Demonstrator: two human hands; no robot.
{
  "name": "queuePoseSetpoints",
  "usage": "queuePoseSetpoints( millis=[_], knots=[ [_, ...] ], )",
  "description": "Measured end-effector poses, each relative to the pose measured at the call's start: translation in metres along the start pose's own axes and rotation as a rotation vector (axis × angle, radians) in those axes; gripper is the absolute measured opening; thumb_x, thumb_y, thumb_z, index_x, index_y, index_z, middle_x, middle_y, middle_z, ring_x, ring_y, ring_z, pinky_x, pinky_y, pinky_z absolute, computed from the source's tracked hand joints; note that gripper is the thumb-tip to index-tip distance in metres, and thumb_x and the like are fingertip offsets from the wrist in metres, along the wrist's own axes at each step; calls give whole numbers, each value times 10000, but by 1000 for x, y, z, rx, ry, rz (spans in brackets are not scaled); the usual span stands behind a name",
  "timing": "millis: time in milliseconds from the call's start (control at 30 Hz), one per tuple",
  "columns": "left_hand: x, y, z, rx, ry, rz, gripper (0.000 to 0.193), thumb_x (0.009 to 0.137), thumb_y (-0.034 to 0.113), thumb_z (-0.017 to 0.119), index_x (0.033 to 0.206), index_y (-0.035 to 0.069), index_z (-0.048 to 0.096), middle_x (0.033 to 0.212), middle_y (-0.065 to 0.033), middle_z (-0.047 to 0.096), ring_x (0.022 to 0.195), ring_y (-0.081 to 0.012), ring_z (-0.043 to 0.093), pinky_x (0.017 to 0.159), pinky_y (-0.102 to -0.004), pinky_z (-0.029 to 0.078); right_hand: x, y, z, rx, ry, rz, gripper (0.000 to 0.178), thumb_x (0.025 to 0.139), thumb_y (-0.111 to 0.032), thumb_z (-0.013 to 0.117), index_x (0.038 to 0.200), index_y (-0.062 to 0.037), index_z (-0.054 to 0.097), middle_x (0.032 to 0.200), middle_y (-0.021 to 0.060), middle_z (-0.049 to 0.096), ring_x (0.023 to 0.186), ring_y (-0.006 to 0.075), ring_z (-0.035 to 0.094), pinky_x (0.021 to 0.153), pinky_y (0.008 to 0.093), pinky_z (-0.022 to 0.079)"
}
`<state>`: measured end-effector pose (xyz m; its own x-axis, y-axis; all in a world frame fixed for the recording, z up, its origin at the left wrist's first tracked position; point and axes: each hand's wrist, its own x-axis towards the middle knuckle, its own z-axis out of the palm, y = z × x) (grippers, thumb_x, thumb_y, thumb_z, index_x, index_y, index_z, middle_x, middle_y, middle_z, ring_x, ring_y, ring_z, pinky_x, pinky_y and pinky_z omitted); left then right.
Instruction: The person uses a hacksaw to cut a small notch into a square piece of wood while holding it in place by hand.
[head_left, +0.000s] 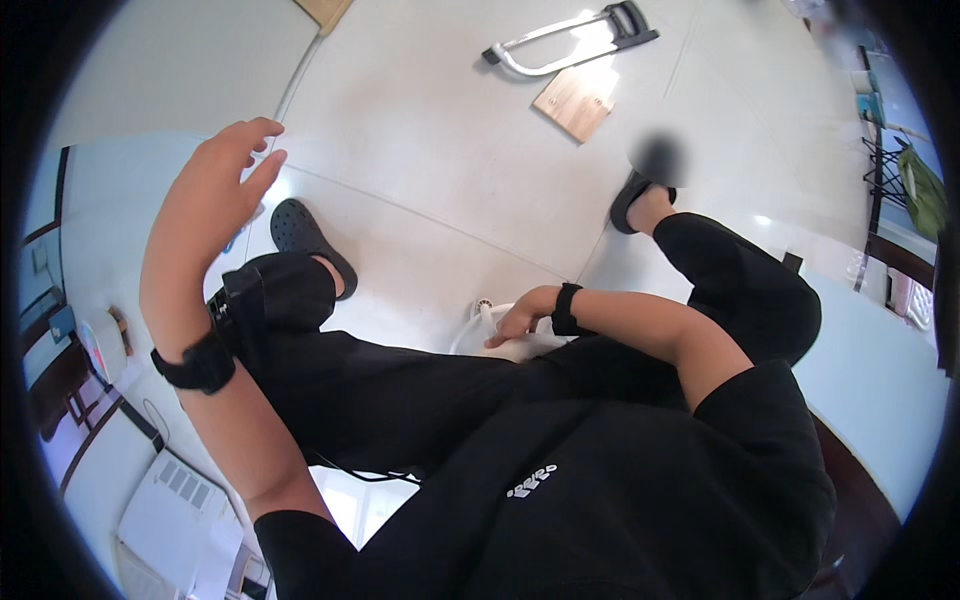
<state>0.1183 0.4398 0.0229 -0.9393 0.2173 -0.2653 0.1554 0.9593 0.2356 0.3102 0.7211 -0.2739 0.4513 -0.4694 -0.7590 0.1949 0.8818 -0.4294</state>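
Observation:
My left hand [225, 180] is raised over the floor at the left, above a dark clog. Its thumb stands apart from the half-bent fingers, with nothing between them. Low between my knees, my right hand [522, 315] reaches down to a white, rounded thing [465, 340] with a small round knob-like part beside it. The fingers are bent against this white thing, but my legs and the hand itself hide most of it. Ahead on the floor lies a hacksaw [548, 68] with a silver frame and black handle. Partly beside it is a small wooden board [572, 105].
Another wooden piece [325, 12] shows at the far edge, near a seam in the pale tiled floor [430, 150]. My clogs [312, 240] rest wide apart. A white panelled box [180, 510] stands at lower left. At right, a green cloth [920, 185] hangs by a dark rack.

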Motion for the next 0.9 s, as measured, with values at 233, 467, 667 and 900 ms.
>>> queuePoseSetpoints(
  millis=[233, 467, 667, 900],
  knots=[
    [13, -15, -8, -49, 58, 59, 268, 903, 190, 566, 1120, 35, 584, 1023, -134, 630, 897, -246, 587, 809, -332, 476, -47, -1, -49, -112, 154, -167, 550, 917, -514, 471, 1177, -47, 603, 1067, 98, 634, 922, 201, 569, 808, 358, 480],
    [30, 6, -3, -11, 6, 30, 267, 891, 212, 557, 1125, 88, 594, 1032, -144, 629, 980, -280, 597, 827, -346, 486, -117, 35, -168, -102, 1022, -314, 341, 898, -303, 499, 1061, -48, 656, 942, 93, 694, 800, 170, 659, 759, 315, 515],
    [33, -21, -26, -36, 55, -47, 264, 897, 187, 571, 1121, 48, 586, 1014, -119, 631, 886, -242, 589, 807, -336, 477, -233, 4, -192, 113, 1091, -312, 347, 929, -312, 486, 1111, -58, 636, 992, 80, 669, 904, 159, 636, 783, 279, 514],
    [48, -10, -26, -133, 131, 8, 242, 901, 172, 561, 1111, 54, 587, 1025, -111, 632, 920, -242, 597, 827, -343, 473, -325, -4, -217, 298, 1313, -437, 338, 897, -268, 494, 1134, -70, 630, 1011, 75, 662, 967, 146, 626, 857, 263, 489]
  ],
)
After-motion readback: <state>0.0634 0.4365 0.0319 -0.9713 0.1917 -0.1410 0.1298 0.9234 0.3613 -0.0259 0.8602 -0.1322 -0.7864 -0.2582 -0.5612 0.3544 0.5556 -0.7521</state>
